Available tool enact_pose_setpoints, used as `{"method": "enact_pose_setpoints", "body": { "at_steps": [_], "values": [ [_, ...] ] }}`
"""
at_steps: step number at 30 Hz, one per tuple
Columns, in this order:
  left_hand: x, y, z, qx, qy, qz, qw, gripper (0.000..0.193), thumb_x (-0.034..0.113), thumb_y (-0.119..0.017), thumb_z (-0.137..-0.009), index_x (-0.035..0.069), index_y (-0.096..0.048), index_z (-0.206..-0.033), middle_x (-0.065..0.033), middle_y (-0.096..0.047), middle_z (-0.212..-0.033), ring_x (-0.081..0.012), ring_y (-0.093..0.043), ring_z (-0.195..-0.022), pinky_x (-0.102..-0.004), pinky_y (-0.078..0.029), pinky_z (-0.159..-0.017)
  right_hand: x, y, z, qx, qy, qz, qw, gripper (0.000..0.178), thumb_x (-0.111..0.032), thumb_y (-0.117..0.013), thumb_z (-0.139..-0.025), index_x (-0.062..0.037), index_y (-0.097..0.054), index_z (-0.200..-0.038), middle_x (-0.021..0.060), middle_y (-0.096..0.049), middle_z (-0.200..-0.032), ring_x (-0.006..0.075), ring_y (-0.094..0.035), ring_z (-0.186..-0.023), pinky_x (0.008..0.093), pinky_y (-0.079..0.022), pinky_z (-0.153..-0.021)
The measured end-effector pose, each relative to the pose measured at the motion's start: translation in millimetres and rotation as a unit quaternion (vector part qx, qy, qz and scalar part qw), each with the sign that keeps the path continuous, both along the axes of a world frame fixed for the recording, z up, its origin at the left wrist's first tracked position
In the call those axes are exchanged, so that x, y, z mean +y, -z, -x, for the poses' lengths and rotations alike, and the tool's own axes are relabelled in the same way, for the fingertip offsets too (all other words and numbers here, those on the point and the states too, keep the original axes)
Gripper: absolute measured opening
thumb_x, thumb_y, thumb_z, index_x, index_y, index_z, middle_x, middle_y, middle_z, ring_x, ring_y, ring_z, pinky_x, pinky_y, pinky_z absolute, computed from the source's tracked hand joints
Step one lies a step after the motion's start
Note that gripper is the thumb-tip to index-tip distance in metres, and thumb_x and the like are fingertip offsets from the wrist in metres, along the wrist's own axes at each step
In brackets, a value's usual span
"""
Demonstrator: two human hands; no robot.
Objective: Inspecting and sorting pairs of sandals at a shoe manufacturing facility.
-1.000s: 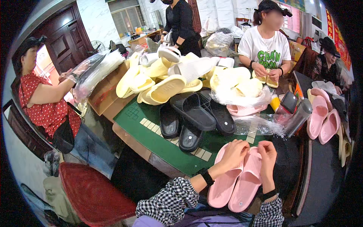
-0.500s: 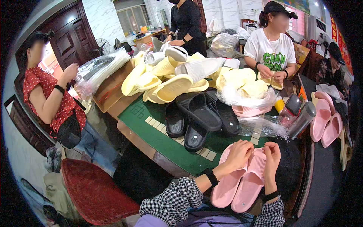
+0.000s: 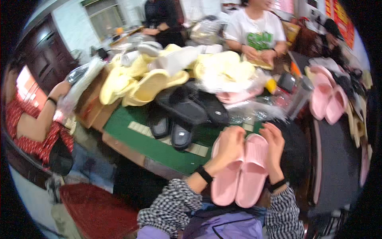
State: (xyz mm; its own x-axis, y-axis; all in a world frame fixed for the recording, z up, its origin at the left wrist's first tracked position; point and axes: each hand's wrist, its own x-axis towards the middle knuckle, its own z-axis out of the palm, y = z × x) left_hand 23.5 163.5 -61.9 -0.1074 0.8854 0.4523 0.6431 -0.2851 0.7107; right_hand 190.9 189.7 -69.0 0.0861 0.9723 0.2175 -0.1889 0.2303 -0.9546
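Observation:
A pair of pink slide slippers (image 3: pixel 252 183) lies side by side in front of me, toes pointing away, at the table's near edge. My left hand (image 3: pixel 229 145) rests over the left slipper's strap, its fingers bent together near the toe; what is between them is hidden. Along the outer side of the right slipper is my right hand (image 3: pixel 273 141), fingers bent but apart, with nothing seen in them. Just beyond, black slippers (image 3: pixel 183 105) are heaped on the green table mat (image 3: pixel 119 121).
Pale yellow slippers (image 3: pixel 147 87) form a pile farther back. Clear plastic (image 3: pixel 254 111) and a grey bottle (image 3: pixel 300 95) sit beyond my hands. More pink slippers (image 3: pixel 334 103) stand at right. A red chair (image 3: pixel 95 211) is at lower left. Co-workers stand around the table.
The whole view has swung, so the scene sits farther left and higher, with blur. My right hand has come off the right slipper's toe and its fingers have loosened.

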Motion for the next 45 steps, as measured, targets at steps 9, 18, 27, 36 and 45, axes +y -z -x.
{"method": "enact_pose_setpoints", "body": {
  "at_steps": [9,18,27,36,45],
  "values": [
    [-110,-22,-12,0.120,0.159,0.002,0.980,0.042,0.010,-0.067,-0.081,0.007,-0.058,-0.121,-0.0167,-0.057,-0.106,-0.0355,-0.055,-0.101,-0.0421,-0.045,-0.089,0,-11,-14,0.154,0.014,0.033,0.987,0.019,-0.018,-0.050,-0.101,-0.0009,-0.058,-0.104,0.0072,-0.060,-0.104,0.0154,-0.061,-0.095,0.0338,-0.058,-0.082],
    [-155,4,-5,0.248,0.139,0.036,0.958,0.053,0.022,-0.074,-0.074,0.008,-0.056,-0.122,-0.0168,-0.050,-0.107,-0.0358,-0.050,-0.098,-0.0461,-0.041,-0.083,-72,-118,-72,0.201,0.113,-0.241,0.943,0.016,-0.016,-0.047,-0.102,-0.0029,-0.055,-0.105,0.0076,-0.059,-0.097,0.0153,-0.059,-0.089,0.0348,-0.053,-0.086],
    [-150,6,-19,0.234,0.124,0.050,0.963,0.060,0.026,-0.075,-0.073,0.006,-0.054,-0.126,-0.0187,-0.047,-0.119,-0.0374,-0.047,-0.105,-0.0467,-0.040,-0.087,-192,-181,-204,-0.089,0.428,-0.459,0.773,0.029,-0.030,-0.049,-0.097,-0.0048,-0.050,-0.111,0.0088,-0.050,-0.102,0.0212,-0.050,-0.098,0.0424,-0.042,-0.100],
    [-148,1,-27,0.289,0.133,0.030,0.948,0.067,0.031,-0.068,-0.082,0.011,-0.045,-0.141,-0.0287,-0.034,-0.139,-0.0463,-0.036,-0.125,-0.0570,-0.028,-0.103,-205,-235,-263,-0.396,0.633,-0.441,0.498,0.025,-0.015,-0.052,-0.098,0.0043,-0.063,-0.110,0.0121,-0.060,-0.122,0.0228,-0.058,-0.112,0.0330,-0.044,-0.100],
    [-139,17,-26,0.350,0.129,0.098,0.923,0.060,0.047,-0.057,-0.089,0.023,-0.044,-0.143,-0.0344,-0.041,-0.131,-0.0528,-0.040,-0.120,-0.0664,-0.023,-0.101,42,-156,-270,-0.583,0.242,-0.180,0.754,0.032,-0.017,-0.064,-0.084,-0.0118,-0.066,-0.116,0.0190,-0.064,-0.107,0.0364,-0.060,-0.105,0.0430,-0.047,-0.091]
  ]
}}
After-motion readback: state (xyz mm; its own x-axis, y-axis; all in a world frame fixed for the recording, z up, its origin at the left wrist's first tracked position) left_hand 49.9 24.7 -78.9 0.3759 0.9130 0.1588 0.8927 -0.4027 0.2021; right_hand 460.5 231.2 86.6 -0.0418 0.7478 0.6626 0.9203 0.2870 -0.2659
